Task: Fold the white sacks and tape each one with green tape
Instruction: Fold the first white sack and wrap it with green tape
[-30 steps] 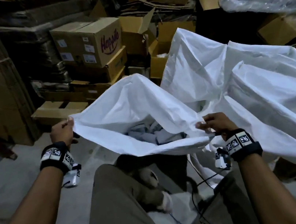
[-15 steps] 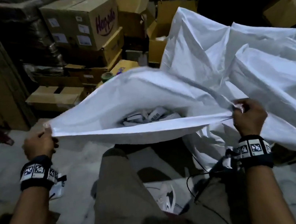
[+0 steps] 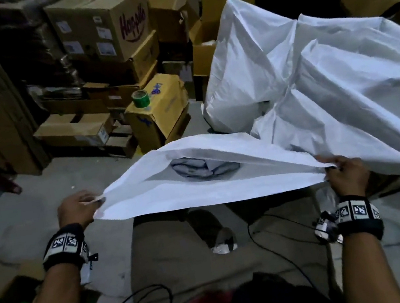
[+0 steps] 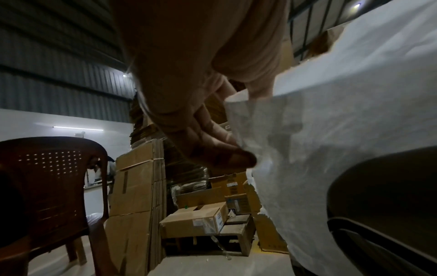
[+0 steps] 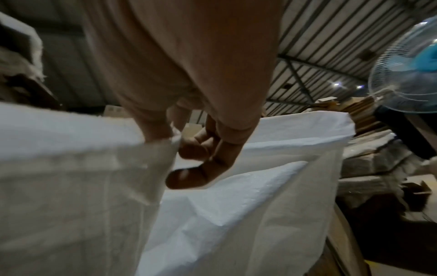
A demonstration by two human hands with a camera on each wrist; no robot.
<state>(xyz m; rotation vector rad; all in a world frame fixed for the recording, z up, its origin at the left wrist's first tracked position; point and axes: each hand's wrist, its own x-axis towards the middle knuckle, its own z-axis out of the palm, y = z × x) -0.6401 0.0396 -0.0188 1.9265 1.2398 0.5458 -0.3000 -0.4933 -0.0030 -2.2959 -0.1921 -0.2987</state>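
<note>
White woven plastic sack (image 3: 207, 189), its mouth partly open, is held stretched out between both hands above the person's lap and the grey concrete floor (image 3: 45, 200). The sack's left corner is pinched by the left hand (image 3: 76, 208), with the thumb and curled fingers (image 4: 224, 156) closed on the frayed edge, as seen in the left wrist view. The right corner is gripped by the right hand (image 3: 348, 177); in the right wrist view the edge is pinched high up while the lower fingers (image 5: 189, 175) are curled just beside the cloth. Pale folded contents (image 3: 205, 167) can be seen through the opening, though what they are cannot be told. More crumpled white sacks (image 3: 325, 75) are piled to the right, behind the held one. A roll of green tape (image 3: 141, 98) is set on top of a tilted yellow-brown cardboard box (image 3: 162, 115), well apart from both hands, beyond the sack. Stacked brown cardboard cartons (image 3: 99, 23) are ranged along the back. A dark brown plastic chair (image 4: 52, 177) is shown in the left wrist view, and a caged fan with blue blades (image 5: 406, 74) in the right wrist view.
</note>
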